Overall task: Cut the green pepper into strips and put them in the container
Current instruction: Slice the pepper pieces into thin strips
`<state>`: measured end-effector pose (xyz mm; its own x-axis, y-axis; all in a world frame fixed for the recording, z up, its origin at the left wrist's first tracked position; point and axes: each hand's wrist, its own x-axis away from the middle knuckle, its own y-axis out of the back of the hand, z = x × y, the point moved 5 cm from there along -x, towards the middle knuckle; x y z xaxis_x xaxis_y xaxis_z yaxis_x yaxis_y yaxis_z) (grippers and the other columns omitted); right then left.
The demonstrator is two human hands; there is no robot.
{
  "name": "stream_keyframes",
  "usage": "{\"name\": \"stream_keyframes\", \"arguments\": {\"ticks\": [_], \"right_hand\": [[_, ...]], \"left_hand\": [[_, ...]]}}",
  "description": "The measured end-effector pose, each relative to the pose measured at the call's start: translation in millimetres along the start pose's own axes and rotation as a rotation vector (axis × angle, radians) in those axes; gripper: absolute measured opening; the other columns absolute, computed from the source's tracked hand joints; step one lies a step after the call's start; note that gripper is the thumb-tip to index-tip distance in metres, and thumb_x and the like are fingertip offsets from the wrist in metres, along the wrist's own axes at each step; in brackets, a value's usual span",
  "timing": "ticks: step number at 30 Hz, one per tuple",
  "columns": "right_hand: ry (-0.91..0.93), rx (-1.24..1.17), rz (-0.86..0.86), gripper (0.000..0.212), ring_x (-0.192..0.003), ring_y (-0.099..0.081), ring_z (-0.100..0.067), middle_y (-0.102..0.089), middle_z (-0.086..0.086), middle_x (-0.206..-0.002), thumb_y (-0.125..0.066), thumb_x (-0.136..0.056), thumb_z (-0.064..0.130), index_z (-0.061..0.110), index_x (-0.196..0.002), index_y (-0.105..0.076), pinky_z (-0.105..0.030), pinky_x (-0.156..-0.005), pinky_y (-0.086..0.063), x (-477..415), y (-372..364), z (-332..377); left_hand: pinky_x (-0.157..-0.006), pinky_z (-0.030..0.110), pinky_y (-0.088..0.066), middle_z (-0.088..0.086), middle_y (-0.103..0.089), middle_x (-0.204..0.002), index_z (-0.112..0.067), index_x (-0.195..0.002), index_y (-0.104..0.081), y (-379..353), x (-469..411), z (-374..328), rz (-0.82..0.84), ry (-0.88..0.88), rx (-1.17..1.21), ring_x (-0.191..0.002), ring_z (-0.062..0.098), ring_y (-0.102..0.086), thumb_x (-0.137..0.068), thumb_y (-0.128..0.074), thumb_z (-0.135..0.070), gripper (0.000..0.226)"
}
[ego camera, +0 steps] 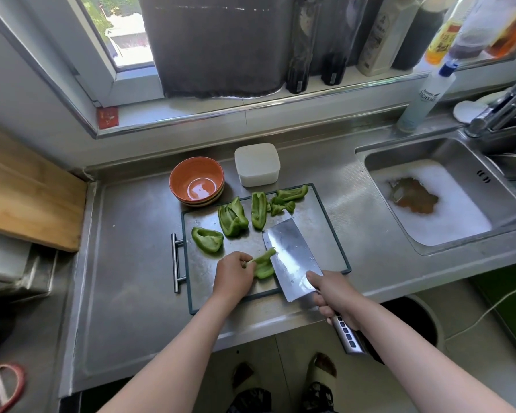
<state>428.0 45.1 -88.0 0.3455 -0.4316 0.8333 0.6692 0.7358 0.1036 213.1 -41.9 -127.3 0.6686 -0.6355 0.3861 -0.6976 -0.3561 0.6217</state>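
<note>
**Step in hand:** slicing into strips, judged early in the task.
- Pepper piece: laid on the near part of the cutting board, pinned at its left end by the curled fingers of the left hand.
- Cleaver: handle gripped by the right hand, forefinger laid along the flat of the blade. The blade is set just beside the piece's right edge, tilted.
- Larger pepper pieces: spread over the far half of the board, uncut.
- White container: stood on the desk just past the board's far edge. No strips are seen in it (its top looks closed, though this cannot be told for certain).

**Next move, as judged:** a straight downward cut is called for, with the left fingertips kept tucked back from the edge and the piece shifted rightward between cuts.

**Edges and open room:**
- The board's near edge lies close to the desk's front lip, so little margin is left there.
- Bare board is found to the right of the blade.
- Orange bowl: beside the container, touching the board's far left corner.
- Sink: well apart, to the right.
</note>
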Motion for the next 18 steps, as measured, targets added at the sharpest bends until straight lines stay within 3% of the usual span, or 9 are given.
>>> {"name": "stream_keyframes", "arguments": {"ticks": [3, 5, 10, 18], "right_hand": [[-0.02, 0.005, 0.015, 0.018, -0.04, -0.023, -0.014, -0.032, 0.001, -0.057, -0.041, -0.107, 0.035, 0.019, -0.102, -0.049, -0.019, -0.043, -0.03, 7, 3, -7], [-0.028, -0.007, 0.018, 0.018, -0.04, -0.023, -0.013, -0.032, 0.001, -0.057, -0.041, -0.107, 0.034, 0.018, -0.106, -0.048, -0.019, -0.043, -0.031, 7, 5, -6], [-0.025, -0.039, -0.026, 0.018, -0.039, -0.024, -0.014, -0.033, 0.001, -0.054, -0.043, -0.106, 0.032, 0.017, -0.115, -0.045, -0.018, -0.042, -0.031, -2, -1, 3], [-0.013, -0.066, -0.014, 0.016, -0.04, -0.024, -0.013, -0.033, 0.002, -0.055, -0.04, -0.107, 0.03, 0.017, -0.108, -0.05, -0.022, -0.046, -0.03, 14, -4, -8]], "left_hand": [[-0.072, 0.028, -0.055, -0.004, -0.066, -0.093, -0.021, -0.098, -0.067, 0, -1, -3, -0.005, -0.02, -0.018, -0.081, 0.014, -0.065, -0.091, -0.065, -0.023, 0.008], [-0.064, 0.016, -0.043, -0.005, -0.063, -0.093, -0.019, -0.104, -0.067, -2, 0, -7, -0.005, -0.059, -0.063, -0.083, 0.009, -0.059, -0.092, -0.064, -0.023, 0.012], [-0.064, 0.015, -0.038, -0.005, -0.061, -0.091, -0.015, -0.108, -0.068, -4, 4, -6, -0.025, -0.076, -0.078, -0.082, 0.007, -0.056, -0.092, -0.064, -0.022, 0.018], [-0.071, 0.023, -0.043, -0.008, -0.06, -0.085, -0.017, -0.1, -0.069, -4, -1, -10, 0.003, -0.052, -0.059, -0.083, 0.01, -0.059, -0.091, -0.064, -0.021, 0.011]]}}
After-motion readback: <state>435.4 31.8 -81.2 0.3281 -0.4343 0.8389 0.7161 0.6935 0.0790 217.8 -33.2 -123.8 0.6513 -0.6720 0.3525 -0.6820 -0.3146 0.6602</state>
